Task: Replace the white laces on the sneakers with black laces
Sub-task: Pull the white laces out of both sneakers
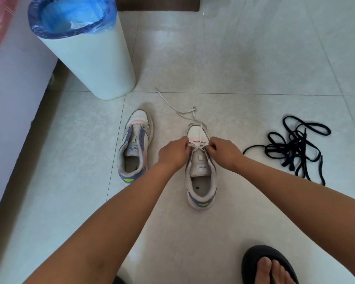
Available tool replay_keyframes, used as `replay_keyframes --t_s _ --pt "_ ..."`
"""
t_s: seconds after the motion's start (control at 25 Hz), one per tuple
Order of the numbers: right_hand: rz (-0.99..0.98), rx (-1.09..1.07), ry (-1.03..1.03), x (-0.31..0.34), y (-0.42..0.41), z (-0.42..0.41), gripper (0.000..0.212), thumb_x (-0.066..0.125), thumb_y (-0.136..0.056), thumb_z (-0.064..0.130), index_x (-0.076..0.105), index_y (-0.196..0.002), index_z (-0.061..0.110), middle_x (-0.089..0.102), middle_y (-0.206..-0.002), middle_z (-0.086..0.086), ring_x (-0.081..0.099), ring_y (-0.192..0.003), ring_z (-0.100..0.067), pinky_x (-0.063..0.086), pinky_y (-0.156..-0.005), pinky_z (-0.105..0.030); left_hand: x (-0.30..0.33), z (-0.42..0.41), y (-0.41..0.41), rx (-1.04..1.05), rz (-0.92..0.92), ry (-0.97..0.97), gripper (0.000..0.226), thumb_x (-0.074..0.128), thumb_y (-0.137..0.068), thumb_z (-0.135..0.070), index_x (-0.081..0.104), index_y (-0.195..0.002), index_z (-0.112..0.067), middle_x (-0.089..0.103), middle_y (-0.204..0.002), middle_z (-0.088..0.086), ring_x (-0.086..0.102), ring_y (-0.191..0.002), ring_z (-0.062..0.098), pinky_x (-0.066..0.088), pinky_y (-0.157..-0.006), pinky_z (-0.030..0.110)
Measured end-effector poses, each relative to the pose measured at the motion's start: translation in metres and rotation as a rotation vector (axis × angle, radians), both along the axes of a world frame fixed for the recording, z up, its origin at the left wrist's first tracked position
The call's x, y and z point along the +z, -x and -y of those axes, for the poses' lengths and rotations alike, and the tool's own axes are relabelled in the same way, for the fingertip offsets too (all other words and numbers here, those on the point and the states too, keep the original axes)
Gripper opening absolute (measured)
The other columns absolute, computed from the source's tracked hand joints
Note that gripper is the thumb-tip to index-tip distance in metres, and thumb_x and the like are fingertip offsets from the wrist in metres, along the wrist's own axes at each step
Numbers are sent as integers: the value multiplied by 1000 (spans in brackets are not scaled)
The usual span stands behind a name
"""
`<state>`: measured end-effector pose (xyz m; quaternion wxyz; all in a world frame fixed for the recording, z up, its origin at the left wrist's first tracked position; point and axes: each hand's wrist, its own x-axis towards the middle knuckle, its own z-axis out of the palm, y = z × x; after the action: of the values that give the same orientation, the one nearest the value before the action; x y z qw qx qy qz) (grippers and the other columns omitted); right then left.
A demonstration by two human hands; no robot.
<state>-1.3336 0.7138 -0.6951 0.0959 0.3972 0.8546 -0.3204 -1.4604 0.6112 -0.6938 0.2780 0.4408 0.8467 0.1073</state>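
The white lace (195,128) trails far from the right sneaker (201,171) on the floor (234,68); my left hand (173,153) and right hand (225,152) pinch it. Black laces (295,146) lie right; the bare sneaker (134,144) left.

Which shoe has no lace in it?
The left sneaker, nearer the bin: it has no lace. The right sneaker has a white lace, pinched by the left hand and right hand.

Bin (94,58) behind two sneakers (134,144); laces (295,146) lie right of them.
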Motion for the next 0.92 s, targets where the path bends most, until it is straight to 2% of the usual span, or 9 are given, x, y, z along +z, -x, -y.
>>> replay_keyframes --t_s 0.12,0.2,0.28,0.4,0.48,0.68,0.76,0.84,0.92 --pt "214 108 -253 4 -11 -7 12 38 -96 21 44 -89 13 58 -91 -9 51 -78 -29 31 -62 -31 -2 11 13 -268 -437 120 19 38 -98 -15 43 -116 -11 61 -104 7 61 -90 30 32 -62 32" --pt "323 211 -464 2 -16 -6 15 38 -95 20 46 -105 12 60 -100 -8 56 -88 -30 33 -63 -31 -4 16 11 -282 -500 166 22 40 -95 -13 40 -117 -9 60 -103 8 61 -91 30 33 -62 33" --pt "301 56 -364 3 -12 -2 18 37 -95 24 46 -102 11 57 -95 -9 54 -87 -30 34 -65 -31 -1 10 5 91 -136 144 20 38 -96 -22 45 -107 -7 58 -93 8 59 -86 31 34 -63 30" --pt "82 -419 344 4 0 -2 32 39 -95 34 46 -77 8 49 -74 -7 46 -63 -22 37 -56 -26 11 -5 -6 679 783 157 33 37 -97 -31 45 -70 -13 43 -64 4 43 -56 19 27 -51 20" --pt "-63 -508 553 1 6 -2 32 46 -94 28 44 -69 10 45 -66 -8 37 -53 -18 29 -47 -22 5 -10 -10 707 875 104 34 41 -97 -27 44 -65 -13 40 -59 5 36 -49 17 25 -49 20" --pt "334 55 -320 -2 -16 -26 17 38 -97 17 53 -97 7 55 -93 -8 54 -88 -29 34 -65 -30 3 5 13 20 -137 297 25 38 -95 -9 59 -110 -5 61 -112 13 60 -102 31 42 -74 32" --pt "407 70 -463 0 -32 -33 20 37 -99 20 50 -105 7 56 -101 -9 55 -94 -29 34 -66 -32 6 14 24 -68 -302 343 29 39 -94 -1 57 -116 -5 59 -118 11 60 -107 29 44 -74 32" --pt "345 -162 -178 1 -36 -31 35 33 -100 35 52 -95 6 54 -87 -10 54 -78 -28 35 -63 -30 7 16 19 33 -137 340 29 35 -96 -5 57 -115 -3 59 -113 14 61 -100 30 42 -70 30" --pt "149 -493 416 2 -28 -19 45 36 -98 44 52 -77 8 49 -69 -10 43 -56 -22 33 -54 -25 9 7 8 385 349 274 32 31 -100 -24 56 -96 -5 55 -86 13 55 -70 24 39 -56 24"
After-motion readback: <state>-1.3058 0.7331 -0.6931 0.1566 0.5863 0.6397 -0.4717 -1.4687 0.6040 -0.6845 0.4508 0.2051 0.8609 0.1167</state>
